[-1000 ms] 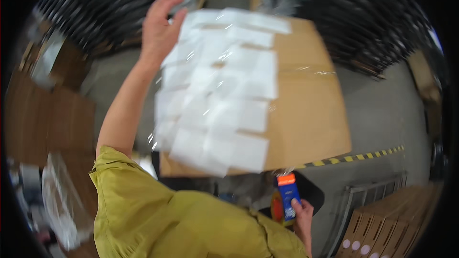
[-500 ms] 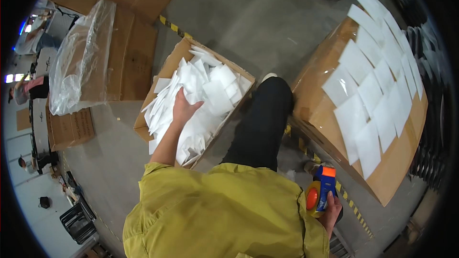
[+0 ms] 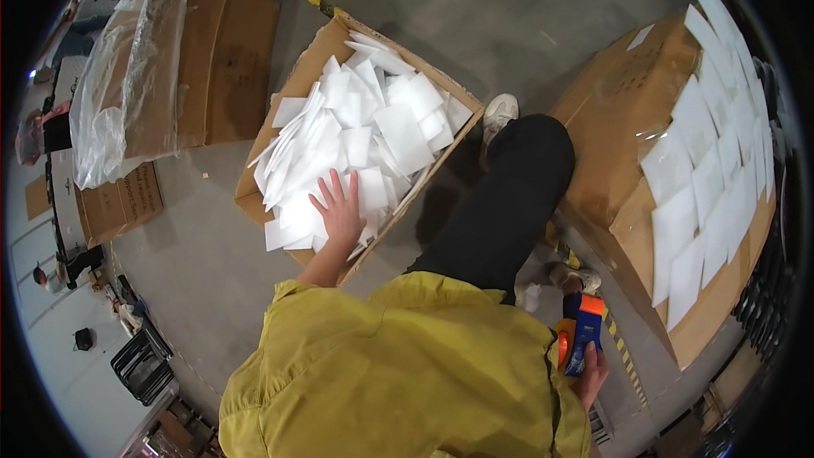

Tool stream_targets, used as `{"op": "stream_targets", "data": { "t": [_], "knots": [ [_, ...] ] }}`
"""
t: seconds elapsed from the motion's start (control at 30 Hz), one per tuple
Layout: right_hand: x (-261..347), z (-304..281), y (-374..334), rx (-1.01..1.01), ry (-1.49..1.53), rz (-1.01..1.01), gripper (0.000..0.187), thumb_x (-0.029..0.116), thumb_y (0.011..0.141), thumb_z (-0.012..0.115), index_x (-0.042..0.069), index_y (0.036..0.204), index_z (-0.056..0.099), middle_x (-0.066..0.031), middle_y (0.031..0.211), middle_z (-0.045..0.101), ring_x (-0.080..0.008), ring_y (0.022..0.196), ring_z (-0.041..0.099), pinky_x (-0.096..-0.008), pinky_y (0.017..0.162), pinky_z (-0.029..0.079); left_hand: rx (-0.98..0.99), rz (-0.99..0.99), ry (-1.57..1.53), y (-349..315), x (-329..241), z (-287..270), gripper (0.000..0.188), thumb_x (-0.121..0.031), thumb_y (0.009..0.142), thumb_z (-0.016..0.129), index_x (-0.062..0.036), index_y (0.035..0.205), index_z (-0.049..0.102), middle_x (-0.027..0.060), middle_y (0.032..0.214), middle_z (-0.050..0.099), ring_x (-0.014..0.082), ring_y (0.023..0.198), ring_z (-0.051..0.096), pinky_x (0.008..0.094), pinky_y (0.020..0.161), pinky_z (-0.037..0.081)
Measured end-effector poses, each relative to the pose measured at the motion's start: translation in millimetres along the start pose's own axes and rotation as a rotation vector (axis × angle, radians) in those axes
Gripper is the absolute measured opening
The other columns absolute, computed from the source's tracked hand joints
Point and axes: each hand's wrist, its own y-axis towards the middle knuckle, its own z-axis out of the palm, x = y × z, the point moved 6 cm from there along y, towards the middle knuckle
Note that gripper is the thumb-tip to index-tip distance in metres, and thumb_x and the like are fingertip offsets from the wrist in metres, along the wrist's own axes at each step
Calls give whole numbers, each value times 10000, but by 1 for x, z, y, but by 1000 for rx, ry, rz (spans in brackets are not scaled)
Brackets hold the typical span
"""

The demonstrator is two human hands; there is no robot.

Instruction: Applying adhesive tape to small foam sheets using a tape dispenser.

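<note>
My left hand (image 3: 342, 214) is spread, palm down, over white foam sheets (image 3: 326, 148) heaped in an open cardboard box (image 3: 251, 205). Its fingers appear to rest on the pile, and none of the sheets is gripped. Low on the right side, my right hand (image 3: 591, 371) is closed around a blue and orange tape dispenser (image 3: 585, 335) with a roll of tape in it. To the right stands a large closed carton (image 3: 623, 119), its upper face covered with rows of overlapping white foam sheets (image 3: 710, 182).
On the left, a big carton (image 3: 242, 76) has clear plastic film (image 3: 127, 85) draped over it, with a smaller carton (image 3: 127, 199) beside it. Yellow-black tape (image 3: 632, 369) marks the floor. Black stacked items line the far right. Other people are at the left edge.
My left hand has moved slightly right and lower on the pile, its fingers now spread wide. My view has shifted, and the tape dispenser stays in my right hand.
</note>
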Motion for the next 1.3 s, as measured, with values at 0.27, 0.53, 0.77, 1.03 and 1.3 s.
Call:
{"op": "stream_targets", "data": {
  "t": [0.27,0.53,0.77,1.03,1.3],
  "knots": [
    [-9,-14,7,24,-12,-60,301,251,802,577,-45,855,558,-48,728,585,-93,580,520,-225,536,418,-108,-208,9,-6,46,-18,913,-123,587,663,-239,1337,155,146,1382,127,427,1248,118,634,940,125],
    [-12,-1,4,85,16,-88,272,237,784,612,-28,827,570,-24,712,580,-62,576,488,-201,542,391,11,-334,-296,0,69,-6,733,-4,666,512,-166,1310,201,200,1246,327,378,892,519,426,710,460],
    [-16,0,12,166,34,-149,227,187,794,599,-34,837,568,-35,738,583,-64,597,492,-200,568,397,-263,-64,-459,-26,65,-88,495,-27,649,570,-144,1124,493,190,858,580,328,758,570,399,677,451],
    [-15,10,22,247,116,-208,210,165,786,611,-37,825,571,-35,726,588,-58,586,495,-193,554,394,-703,232,-440,-64,68,-129,422,42,647,541,-98,1045,549,143,952,591,323,899,551,352,771,437],
    [-29,0,24,269,204,-241,190,159,787,610,-26,805,574,-26,693,588,-49,551,493,-184,524,390,-601,7,-940,-64,97,-116,357,-43,724,630,-6,1065,533,86,941,603,150,874,554,271,765,438]
  ]
}}
